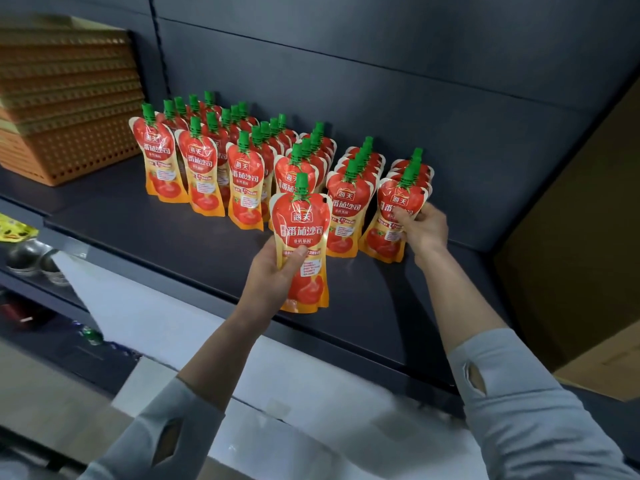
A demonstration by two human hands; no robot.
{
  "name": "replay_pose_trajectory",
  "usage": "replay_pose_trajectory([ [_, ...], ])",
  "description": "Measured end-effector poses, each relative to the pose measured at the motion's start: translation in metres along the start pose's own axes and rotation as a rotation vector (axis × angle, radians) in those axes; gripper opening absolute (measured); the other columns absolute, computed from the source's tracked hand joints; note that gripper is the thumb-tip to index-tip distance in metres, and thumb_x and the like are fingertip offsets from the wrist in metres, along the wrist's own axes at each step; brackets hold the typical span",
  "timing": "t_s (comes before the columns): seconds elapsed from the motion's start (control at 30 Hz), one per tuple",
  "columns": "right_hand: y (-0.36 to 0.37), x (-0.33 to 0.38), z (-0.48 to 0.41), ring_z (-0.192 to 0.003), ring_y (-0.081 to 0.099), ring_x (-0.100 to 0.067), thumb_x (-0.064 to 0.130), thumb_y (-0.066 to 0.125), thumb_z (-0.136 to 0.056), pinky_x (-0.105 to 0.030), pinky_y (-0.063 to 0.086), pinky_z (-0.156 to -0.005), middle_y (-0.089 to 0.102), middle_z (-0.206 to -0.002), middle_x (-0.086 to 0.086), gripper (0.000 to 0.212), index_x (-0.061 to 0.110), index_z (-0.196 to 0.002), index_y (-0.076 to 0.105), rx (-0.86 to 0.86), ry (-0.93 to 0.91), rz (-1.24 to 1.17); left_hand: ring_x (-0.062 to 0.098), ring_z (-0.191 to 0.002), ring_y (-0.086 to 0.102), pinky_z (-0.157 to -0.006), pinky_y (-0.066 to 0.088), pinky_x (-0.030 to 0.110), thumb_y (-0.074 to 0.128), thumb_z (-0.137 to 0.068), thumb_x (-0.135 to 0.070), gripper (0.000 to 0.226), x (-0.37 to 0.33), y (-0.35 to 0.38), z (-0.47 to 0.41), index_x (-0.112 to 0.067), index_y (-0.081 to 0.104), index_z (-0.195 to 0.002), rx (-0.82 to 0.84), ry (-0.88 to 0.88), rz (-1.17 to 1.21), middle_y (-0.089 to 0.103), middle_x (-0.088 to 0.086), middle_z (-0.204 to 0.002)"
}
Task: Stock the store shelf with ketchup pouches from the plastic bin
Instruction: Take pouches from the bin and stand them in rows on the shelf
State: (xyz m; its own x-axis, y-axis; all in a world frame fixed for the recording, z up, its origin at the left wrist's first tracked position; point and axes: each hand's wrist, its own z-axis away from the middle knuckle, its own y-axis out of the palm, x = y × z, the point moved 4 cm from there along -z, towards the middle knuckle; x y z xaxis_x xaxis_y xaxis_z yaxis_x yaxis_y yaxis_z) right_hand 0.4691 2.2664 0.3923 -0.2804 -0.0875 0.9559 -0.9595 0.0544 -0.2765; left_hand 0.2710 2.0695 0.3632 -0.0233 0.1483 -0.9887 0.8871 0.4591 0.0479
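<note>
**Two pouches in hand at the shelf**

We see a dark shelf (138, 216) w/ six pouch rows (242, 181) standing on it. All the ketchup pouches are upright, green caps up, and each row runs from the shelf's front toward its back panel (415, 81). The rows take up the shelf's middle and right part.

Left grip (273, 271): a bare hand w/ a grey sleeve (173, 427), clamped on a single held pouch (299, 223). The thumb lies across the printed front and the fingers wrap behind. The held pouch is upright, cap up, over the shelf's front part, just ahead of the 4th row counted from the shelf's left end. We can't tell whether its bottom edge touches the shelf.

Right grip (424, 230): also clamped. Its fingers curl round the right edge of the front pouch (398, 202) in the row nearest the shelf's right end, w/ the thumb on the pouch's face. That front pouch stands on the shelf, close against the ones behind it.

At the shelf's left end a stack of orange baskets (65, 133), perforated, sits on the shelf, apart from the rows. Below the shelf, left side, we make out a yellow packet (14, 230) and some round metal things (24, 258), too blurred to name. Past the shelf's right end there's a plain brown surface (588, 202).
</note>
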Motion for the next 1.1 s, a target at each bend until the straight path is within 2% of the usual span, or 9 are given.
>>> replay_pose_trajectory([
  [0.13, -0.016, 0.010, 0.014, -0.103, 0.063, -0.013, 0.031, 0.077, -0.086, -0.038, 0.054, -0.094, 0.067, -0.116, 0.001, 0.039, 0.020, -0.118, 0.059, -0.104, -0.071, 0.159, 0.007, -0.097, 0.066, -0.066, 0.053, 0.011, 0.055, -0.095, -0.029, 0.030, 0.004, 0.009, -0.003, -0.027, 0.050, -0.124, 0.056, -0.006, -0.017, 0.066, -0.011, -0.110],
  [0.23, -0.034, 0.037, 0.045, -0.095, 0.060, -0.008, 0.032, 0.073, -0.088, -0.029, 0.053, -0.086, 0.064, -0.110, 0.004, 0.031, 0.020, -0.114, 0.060, -0.278, -0.350, 0.212, 0.008, -0.100, 0.066, -0.070, 0.054, 0.012, 0.056, -0.095, -0.029, 0.030, 0.009, 0.022, -0.005, -0.027, 0.050, -0.124, 0.108, -0.012, -0.013, 0.066, -0.009, -0.111],
  [0.27, -0.033, 0.045, 0.054, -0.092, 0.061, -0.005, 0.033, 0.071, -0.090, -0.025, 0.053, -0.083, 0.065, -0.105, 0.008, 0.023, 0.022, -0.109, 0.064, -0.204, -0.407, 0.199, 0.008, -0.100, 0.066, -0.070, 0.054, 0.013, 0.056, -0.095, -0.028, 0.031, 0.010, 0.028, -0.006, -0.026, 0.051, -0.125, 0.134, -0.015, -0.011, 0.066, -0.008, -0.111],
  [0.33, -0.019, 0.053, 0.071, -0.091, 0.066, -0.002, 0.038, 0.068, -0.092, -0.019, 0.055, -0.073, 0.070, -0.100, 0.014, 0.016, 0.025, -0.101, 0.069, 0.128, -0.352, 0.161, 0.006, -0.100, 0.065, -0.070, 0.054, 0.012, 0.056, -0.095, -0.028, 0.031, 0.012, 0.042, -0.007, -0.027, 0.050, -0.125, 0.187, -0.032, -0.012, 0.066, -0.011, -0.111],
  [0.43, -0.005, 0.050, 0.079, -0.082, 0.073, -0.008, 0.031, 0.071, -0.092, -0.021, 0.053, -0.054, 0.075, -0.099, 0.004, 0.020, 0.014, -0.102, 0.071, 0.429, -0.245, 0.090, 0.006, -0.101, 0.065, -0.076, 0.054, 0.015, 0.056, -0.095, -0.030, 0.028, 0.013, 0.064, -0.010, -0.031, 0.050, -0.122, 0.270, -0.041, -0.019, 0.066, -0.011, -0.110],
  [0.57, -0.020, 0.048, 0.070, -0.064, 0.070, -0.007, 0.020, 0.070, -0.093, -0.023, 0.053, -0.052, 0.075, -0.089, -0.005, 0.012, 0.009, -0.089, 0.070, 0.355, -0.196, -0.015, 0.009, -0.110, 0.064, -0.092, 0.052, 0.029, 0.061, -0.093, -0.031, 0.039, 0.017, 0.083, -0.016, -0.025, 0.050, -0.130, 0.334, -0.016, -0.007, 0.067, -0.006, -0.119],
  [0.73, -0.045, 0.046, 0.053, -0.089, 0.074, -0.012, 0.022, 0.068, -0.094, -0.027, 0.061, -0.063, 0.076, -0.099, 0.001, 0.009, 0.015, -0.088, 0.070, 0.187, -0.255, -0.010, 0.009, -0.119, 0.055, -0.103, 0.046, 0.029, 0.067, -0.089, -0.025, 0.053, 0.034, 0.083, -0.024, -0.019, 0.046, -0.138, 0.239, 0.019, -0.201, 0.057, -0.004, -0.130],
  [0.9, -0.045, 0.039, 0.039, -0.093, 0.071, -0.005, 0.023, 0.068, -0.094, -0.015, 0.056, -0.061, 0.075, -0.104, 0.003, 0.008, 0.016, -0.090, 0.070, 0.074, -0.287, 0.014, 0.014, -0.129, 0.048, -0.107, 0.043, 0.036, 0.062, -0.092, -0.021, 0.050, 0.052, 0.093, -0.021, -0.021, 0.047, -0.140, 0.305, 0.111, -0.443, 0.051, -0.002, -0.140],
  [1.1, -0.029, 0.027, 0.023, -0.101, 0.070, -0.011, 0.025, 0.067, -0.095, -0.022, 0.060, -0.069, 0.074, -0.111, -0.001, 0.014, 0.013, -0.100, 0.072, 0.058, -0.286, -0.004, 0.018, -0.143, 0.029, -0.116, 0.027, 0.035, 0.057, -0.095, -0.024, 0.060, 0.057, 0.110, -0.030, -0.016, 0.032, -0.149, 0.379, 0.182, -0.699, 0.033, 0.001, -0.154],
])
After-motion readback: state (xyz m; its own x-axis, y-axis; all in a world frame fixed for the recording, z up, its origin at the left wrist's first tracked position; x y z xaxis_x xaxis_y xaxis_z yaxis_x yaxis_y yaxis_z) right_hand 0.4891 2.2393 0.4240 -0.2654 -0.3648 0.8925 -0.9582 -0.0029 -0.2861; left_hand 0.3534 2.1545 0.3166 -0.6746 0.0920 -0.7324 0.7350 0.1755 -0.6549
